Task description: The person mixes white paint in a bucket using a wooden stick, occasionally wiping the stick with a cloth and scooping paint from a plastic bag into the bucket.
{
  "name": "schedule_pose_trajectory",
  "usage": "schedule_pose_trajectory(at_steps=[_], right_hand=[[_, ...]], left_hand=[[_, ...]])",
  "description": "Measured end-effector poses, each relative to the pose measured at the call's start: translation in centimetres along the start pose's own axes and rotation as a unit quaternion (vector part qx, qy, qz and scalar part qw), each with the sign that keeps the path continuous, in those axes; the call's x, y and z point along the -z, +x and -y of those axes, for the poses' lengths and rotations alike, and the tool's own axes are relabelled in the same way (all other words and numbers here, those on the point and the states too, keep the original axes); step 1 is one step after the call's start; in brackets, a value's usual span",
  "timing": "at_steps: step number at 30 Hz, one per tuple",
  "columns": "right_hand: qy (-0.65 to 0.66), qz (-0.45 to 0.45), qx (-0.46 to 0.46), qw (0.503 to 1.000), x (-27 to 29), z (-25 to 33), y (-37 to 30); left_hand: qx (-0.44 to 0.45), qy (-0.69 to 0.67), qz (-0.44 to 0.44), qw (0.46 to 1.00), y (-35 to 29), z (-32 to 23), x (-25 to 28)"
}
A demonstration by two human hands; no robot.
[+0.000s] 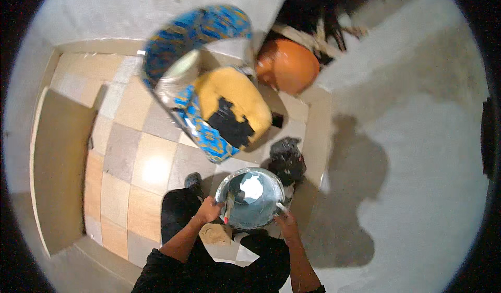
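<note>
Low in front of me is a round silvery metal pot (258,209), with a bright glare in its inside. My left hand (210,210) is closed on the pot's left side, near the rim. On the opposite side my right hand (285,221) grips the pot by what looks like a pale handle. A thin pale stick with a red end (228,209) lies at the pot's left inner edge, beside my left fingers. Whether the pot holds liquid I cannot tell.
Ahead stands a torn chair with blue patterned cloth (209,27) and exposed yellow foam (235,87), a pale bucket (182,76) beside it. A black plastic bag (287,160) sits right of the pot. An orange rounded vessel (292,66) is farther back. A tan block (216,234) lies near my legs.
</note>
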State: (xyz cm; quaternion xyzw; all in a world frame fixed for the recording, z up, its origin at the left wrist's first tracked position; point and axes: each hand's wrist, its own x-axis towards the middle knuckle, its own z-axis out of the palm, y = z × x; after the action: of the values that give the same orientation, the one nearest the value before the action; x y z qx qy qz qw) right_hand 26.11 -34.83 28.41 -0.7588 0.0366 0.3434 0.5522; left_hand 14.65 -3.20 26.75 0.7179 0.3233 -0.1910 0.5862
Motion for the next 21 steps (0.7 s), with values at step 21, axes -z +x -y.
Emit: schedule_pose_trajectory(at_steps=[21], right_hand=[[-0.148,0.180,0.193,0.953,-31.0,60.8,8.4]], left_hand=[[0.021,-0.329,-0.245,0.912,-14.9,-28.4,48.4]])
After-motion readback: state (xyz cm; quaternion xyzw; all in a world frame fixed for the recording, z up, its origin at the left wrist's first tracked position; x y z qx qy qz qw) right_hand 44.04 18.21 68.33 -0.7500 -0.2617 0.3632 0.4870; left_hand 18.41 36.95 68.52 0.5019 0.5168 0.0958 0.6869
